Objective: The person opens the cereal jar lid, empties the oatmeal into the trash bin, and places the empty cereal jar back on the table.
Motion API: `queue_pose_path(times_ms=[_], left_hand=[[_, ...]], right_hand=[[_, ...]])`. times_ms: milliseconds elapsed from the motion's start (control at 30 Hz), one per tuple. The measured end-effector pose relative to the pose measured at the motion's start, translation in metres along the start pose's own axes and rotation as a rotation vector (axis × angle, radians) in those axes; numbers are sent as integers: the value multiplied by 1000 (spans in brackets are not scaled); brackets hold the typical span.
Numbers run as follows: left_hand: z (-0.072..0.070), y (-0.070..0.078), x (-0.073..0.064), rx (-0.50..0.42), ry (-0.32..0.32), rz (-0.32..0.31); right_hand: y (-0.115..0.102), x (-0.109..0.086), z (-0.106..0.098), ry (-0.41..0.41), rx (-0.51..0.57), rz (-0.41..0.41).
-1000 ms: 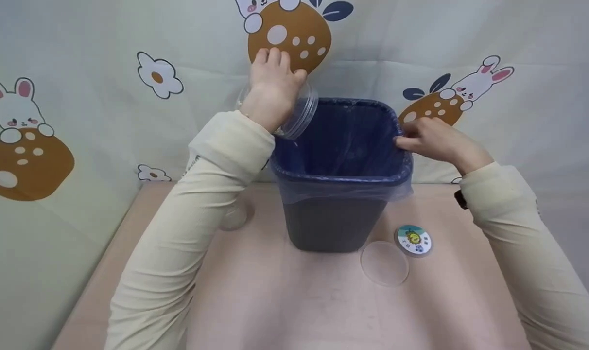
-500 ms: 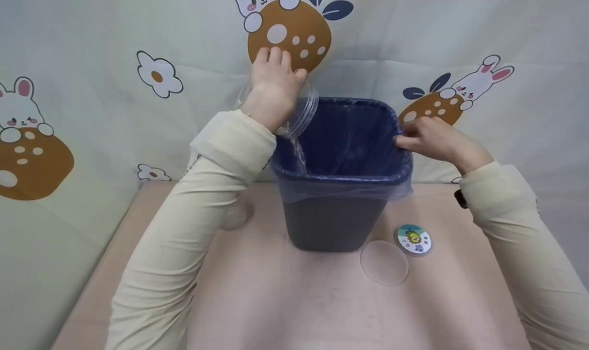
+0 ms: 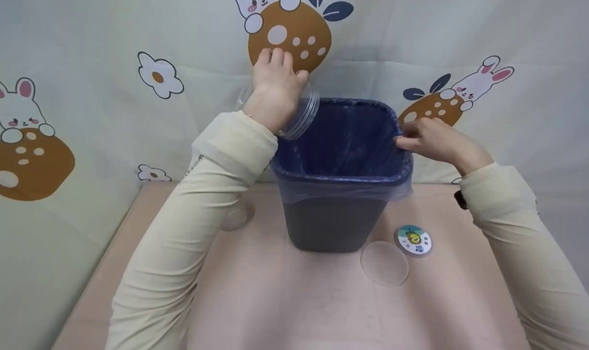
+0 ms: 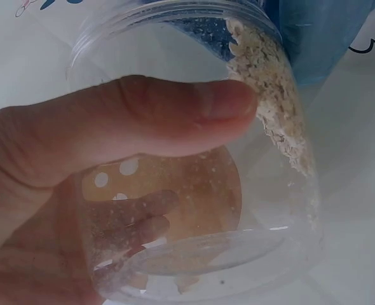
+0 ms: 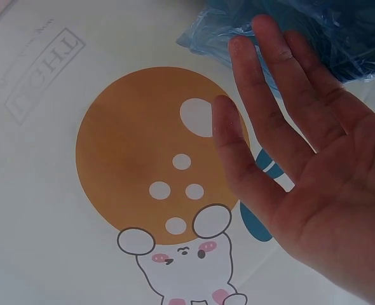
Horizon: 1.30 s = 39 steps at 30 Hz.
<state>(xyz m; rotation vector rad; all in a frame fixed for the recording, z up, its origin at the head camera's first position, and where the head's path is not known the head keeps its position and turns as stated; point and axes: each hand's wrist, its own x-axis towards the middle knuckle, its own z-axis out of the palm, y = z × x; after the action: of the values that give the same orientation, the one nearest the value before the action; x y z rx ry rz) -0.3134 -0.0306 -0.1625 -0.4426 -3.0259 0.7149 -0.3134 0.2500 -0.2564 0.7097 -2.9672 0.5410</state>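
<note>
My left hand (image 3: 275, 90) grips a clear plastic jar (image 3: 303, 114), tipped with its mouth over the left rim of a grey trash can (image 3: 336, 223). In the left wrist view, pale dry flakes (image 4: 273, 89), like oats, lie along one side of the jar towards its mouth. A blue-looking bag (image 3: 343, 187) lines the can and folds over its rim. My right hand (image 3: 438, 138) holds the can's right rim, thumb at the inner edge and fingers outside. The right wrist view shows those fingers beside the bag, with the thumb hidden.
On the pink tabletop (image 3: 294, 311) lie a clear disc (image 3: 385, 263) and a round lid with a sunflower label (image 3: 413, 239), right of the can. A clear round object (image 3: 235, 216) stands partly behind my left sleeve. A printed curtain (image 3: 202, 121) hangs close behind.
Half a second ago a thin stream of flakes fell from the jar into the can; none shows falling now. My left hand has shifted very slightly right. The right hand stays put.
</note>
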Motion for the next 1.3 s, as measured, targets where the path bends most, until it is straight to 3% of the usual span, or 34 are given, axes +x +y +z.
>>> queue_pose_path(times_ms=[1300], left_hand=[[1,8,3,58,2,-1]], right_hand=[[0,0,1,26,-13,-6]])
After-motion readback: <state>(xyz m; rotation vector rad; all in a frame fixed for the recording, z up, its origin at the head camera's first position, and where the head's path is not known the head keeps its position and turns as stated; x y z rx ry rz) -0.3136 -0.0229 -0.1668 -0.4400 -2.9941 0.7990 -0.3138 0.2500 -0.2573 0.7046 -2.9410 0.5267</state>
